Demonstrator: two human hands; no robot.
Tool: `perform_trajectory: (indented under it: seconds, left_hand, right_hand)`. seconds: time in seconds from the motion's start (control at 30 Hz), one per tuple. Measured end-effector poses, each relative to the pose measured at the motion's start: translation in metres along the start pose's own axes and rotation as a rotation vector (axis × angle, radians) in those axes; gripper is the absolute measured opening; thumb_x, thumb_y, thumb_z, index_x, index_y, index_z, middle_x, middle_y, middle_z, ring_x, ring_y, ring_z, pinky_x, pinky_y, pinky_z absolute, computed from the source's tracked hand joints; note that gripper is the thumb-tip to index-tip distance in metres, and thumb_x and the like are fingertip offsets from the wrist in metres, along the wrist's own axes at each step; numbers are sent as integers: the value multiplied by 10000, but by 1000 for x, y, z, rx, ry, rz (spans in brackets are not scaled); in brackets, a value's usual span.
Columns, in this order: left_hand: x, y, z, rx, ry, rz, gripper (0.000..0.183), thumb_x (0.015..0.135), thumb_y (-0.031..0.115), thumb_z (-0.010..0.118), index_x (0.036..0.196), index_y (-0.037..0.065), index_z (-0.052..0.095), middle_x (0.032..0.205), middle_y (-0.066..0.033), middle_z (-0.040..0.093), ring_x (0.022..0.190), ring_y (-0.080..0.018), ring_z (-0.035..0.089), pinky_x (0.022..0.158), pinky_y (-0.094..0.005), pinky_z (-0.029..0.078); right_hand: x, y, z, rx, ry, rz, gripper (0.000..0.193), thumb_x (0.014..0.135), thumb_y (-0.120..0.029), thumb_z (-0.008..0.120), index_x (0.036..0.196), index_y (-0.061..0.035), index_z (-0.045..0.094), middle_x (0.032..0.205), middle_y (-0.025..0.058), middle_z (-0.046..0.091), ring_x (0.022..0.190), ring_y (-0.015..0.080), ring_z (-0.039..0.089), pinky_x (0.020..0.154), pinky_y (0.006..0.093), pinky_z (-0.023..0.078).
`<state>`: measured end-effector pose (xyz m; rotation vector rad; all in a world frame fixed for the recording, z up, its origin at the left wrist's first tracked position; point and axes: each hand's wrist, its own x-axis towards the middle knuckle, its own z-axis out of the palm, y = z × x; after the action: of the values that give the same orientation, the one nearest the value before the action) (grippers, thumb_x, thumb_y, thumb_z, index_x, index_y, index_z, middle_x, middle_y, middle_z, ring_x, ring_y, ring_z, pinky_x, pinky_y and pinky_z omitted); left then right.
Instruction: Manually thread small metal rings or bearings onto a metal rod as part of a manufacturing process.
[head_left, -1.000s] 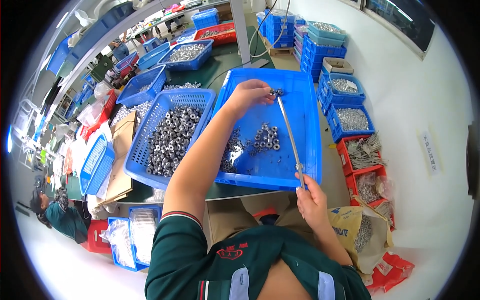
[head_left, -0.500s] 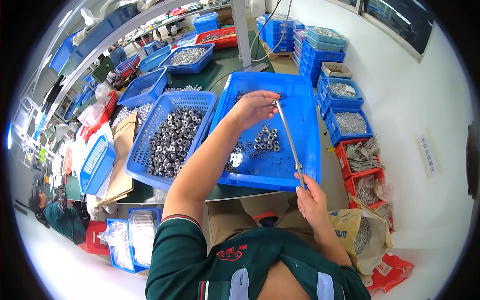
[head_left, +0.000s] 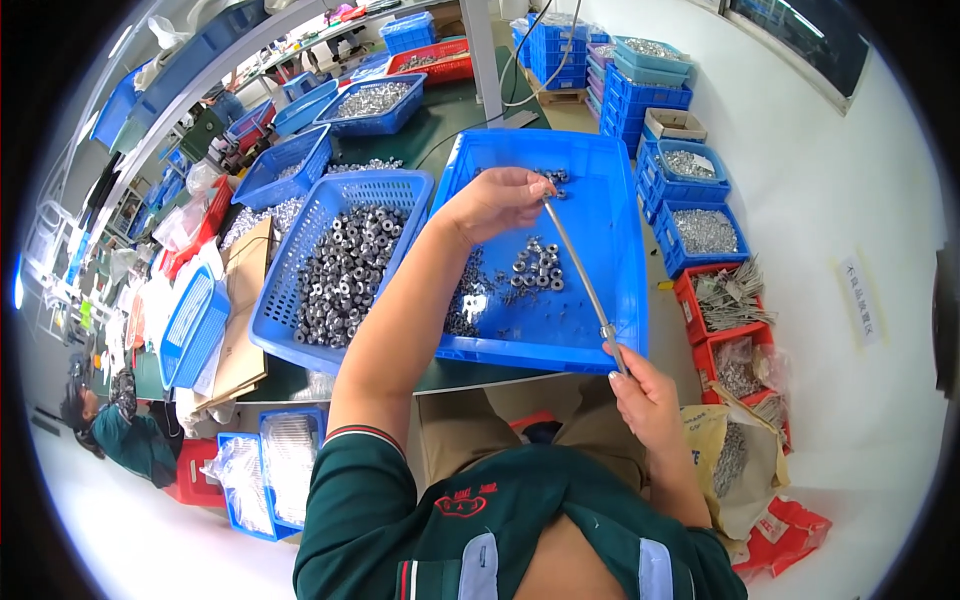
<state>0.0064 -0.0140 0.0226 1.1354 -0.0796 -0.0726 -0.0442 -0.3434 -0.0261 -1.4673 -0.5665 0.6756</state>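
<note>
Over the large blue plastic tray (head_left: 610, 250), a thin metal rod (head_left: 575, 262) slants from upper left to lower right. My left hand (head_left: 505, 203) is closed at its far end, fingertips pinched there; whether a small part is also between them I cannot make out. Around the near end, just below a small collar on the rod, my right hand (head_left: 645, 395) is closed. Beneath, the tray holds a loose group of shiny metal rings (head_left: 537, 266), with small dark bits scattered to their left. More small metal parts (head_left: 558, 178) lie at the tray's far side, partly behind my left hand.
Left of the tray, a blue perforated basket (head_left: 285, 335) is full of dark metal rings (head_left: 350, 270). Beyond stand more blue bins of metal parts (head_left: 375, 100). Crates (head_left: 700, 232) line the wall at right. A person (head_left: 130, 435) is at far left.
My right hand and the rod's near end have shifted a little to the right. My left hand, still at the far end, has moved slightly left and away.
</note>
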Motion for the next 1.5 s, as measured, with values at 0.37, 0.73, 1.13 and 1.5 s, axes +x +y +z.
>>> perform_trajectory:
  seconds: [0.37,0.73,1.13,1.5]
  left_hand:
    - [0,-5,30,22,-311,-39,268,772,98,710,992,-11,603,829,-56,604,633,-121,526,581,-232,426]
    - [-5,-11,37,541,-290,-173,295,815,131,672,1085,17,636,918,-34,661,750,-74,584,654,-218,472]
    - [7,-33,-33,1573,114,-80,195,707,182,671,881,100,698,850,-103,669,805,-246,639,731,-344,498]
    - [12,-58,-38,1697,101,-271,189,697,191,658,879,150,688,916,-86,667,878,-285,623,732,-385,502]
  right_hand:
    - [3,-22,22,436,-42,64,374,923,-54,437,1290,19,438,561,-61,347,393,3,290,360,159,249]
    - [13,-19,24,333,20,52,368,933,-61,434,1298,-13,441,564,-66,373,397,-4,304,361,163,265]
    - [6,-1,22,209,73,92,393,921,-62,460,1311,-28,429,593,-75,374,430,-12,308,387,160,237]
    - [4,2,21,204,33,68,389,918,-75,476,1302,-50,422,599,-74,374,449,-7,307,406,167,223]
